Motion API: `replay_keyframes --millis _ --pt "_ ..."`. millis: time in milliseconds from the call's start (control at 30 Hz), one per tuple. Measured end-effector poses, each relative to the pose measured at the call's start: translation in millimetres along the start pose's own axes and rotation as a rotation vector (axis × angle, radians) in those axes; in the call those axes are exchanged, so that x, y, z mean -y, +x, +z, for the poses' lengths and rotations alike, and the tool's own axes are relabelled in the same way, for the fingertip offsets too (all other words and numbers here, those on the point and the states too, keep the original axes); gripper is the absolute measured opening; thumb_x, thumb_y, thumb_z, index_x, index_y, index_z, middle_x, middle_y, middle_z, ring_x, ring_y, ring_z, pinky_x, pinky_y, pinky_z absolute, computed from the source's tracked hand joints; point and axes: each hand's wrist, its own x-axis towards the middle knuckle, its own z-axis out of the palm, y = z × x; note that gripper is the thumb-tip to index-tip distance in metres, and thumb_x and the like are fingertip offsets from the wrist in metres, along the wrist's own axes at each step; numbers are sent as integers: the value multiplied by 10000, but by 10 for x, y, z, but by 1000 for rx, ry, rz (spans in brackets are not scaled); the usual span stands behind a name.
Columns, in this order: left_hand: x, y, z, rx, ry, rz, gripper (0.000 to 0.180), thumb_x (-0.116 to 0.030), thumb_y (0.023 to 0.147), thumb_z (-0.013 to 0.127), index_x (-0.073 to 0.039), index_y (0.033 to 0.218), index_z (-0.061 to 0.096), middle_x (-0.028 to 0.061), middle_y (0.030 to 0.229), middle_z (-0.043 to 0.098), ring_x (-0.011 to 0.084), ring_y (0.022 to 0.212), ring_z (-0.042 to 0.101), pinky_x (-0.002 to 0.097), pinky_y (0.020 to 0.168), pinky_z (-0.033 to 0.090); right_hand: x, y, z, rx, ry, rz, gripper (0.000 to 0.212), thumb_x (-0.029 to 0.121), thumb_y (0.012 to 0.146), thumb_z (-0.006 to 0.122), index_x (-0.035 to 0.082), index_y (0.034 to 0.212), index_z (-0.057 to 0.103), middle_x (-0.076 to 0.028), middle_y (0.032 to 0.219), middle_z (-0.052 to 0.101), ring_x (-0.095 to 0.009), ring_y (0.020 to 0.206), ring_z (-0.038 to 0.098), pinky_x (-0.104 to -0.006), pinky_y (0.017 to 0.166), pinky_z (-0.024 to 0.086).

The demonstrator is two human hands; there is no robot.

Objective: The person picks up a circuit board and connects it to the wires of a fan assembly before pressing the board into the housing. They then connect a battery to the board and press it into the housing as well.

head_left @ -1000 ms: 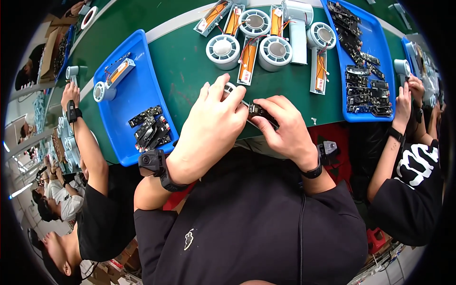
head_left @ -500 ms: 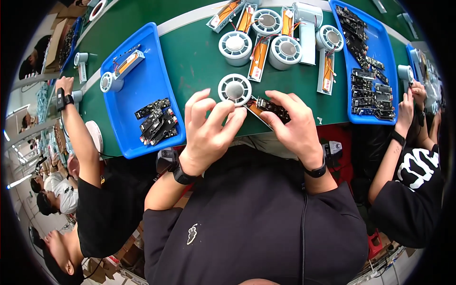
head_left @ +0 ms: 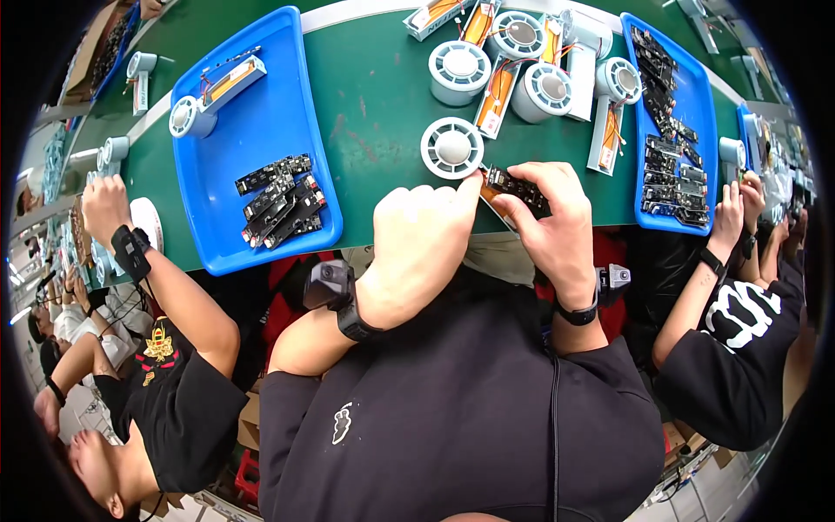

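Observation:
In front of me lies a light-blue handheld fan (head_left: 452,149), its round slotted head away from me. Its open handle, with some orange showing inside, runs under my right hand (head_left: 561,222). That hand grips a black circuit board (head_left: 519,190) between thumb and fingers, over the handle. My left hand (head_left: 422,233) is turned back-up, with its fingers curled in. Its index fingertip reaches the spot where fan head and handle join, beside the board's end. What the left fingers pinch, if anything, is hidden beneath the hand.
Several fan bodies with orange batteries (head_left: 497,96) crowd the green table (head_left: 365,113) beyond my hands. A blue tray (head_left: 248,113) at left holds one fan and several circuit boards (head_left: 283,200). Another blue tray (head_left: 639,130) of boards stands right. Co-workers sit on both sides.
My left hand has rolled over from spread fingers to back-up and curled, its fingertip at the fan's joint. The right hand still holds the circuit board. The whole view has shifted slightly.

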Motion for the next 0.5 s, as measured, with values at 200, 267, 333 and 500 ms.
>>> replay_keyframes --millis 200,267,333,500 --pt "106 22 -105 121 -200 -50 358 -181 909 734 -106 1258 707 42 702 642 223 670 657 381 639 517 16 12 47 -48 -16 -10 341 84 767 876 16 1076 749 -149 1039 731 -285 949 693 -347 824 561" --pt "157 55 -188 171 -224 -48 380 -168 890 752 -106 1261 702 52 756 668 230 731 678 390 668 525 27 26 24 -40 -2 10 342 86 765 879 17 1076 754 -147 1029 730 -280 945 693 -345 816 563" --pt "248 84 -286 -60 -249 15 446 -116 827 773 -110 1265 691 85 980 688 253 921 683 395 766 549 24 19 -24 -24 32 64 345 91 761 884 19 1076 764 -144 1010 728 -271 938 693 -341 799 565" --pt "292 326 -232 -228 -359 67 510 12 741 809 -94 1221 676 147 1350 612 351 1212 614 425 971 541 115 18 -13 -85 15 -44 339 120 768 885 24 1070 766 -137 952 703 -275 890 674 -355 754 560"
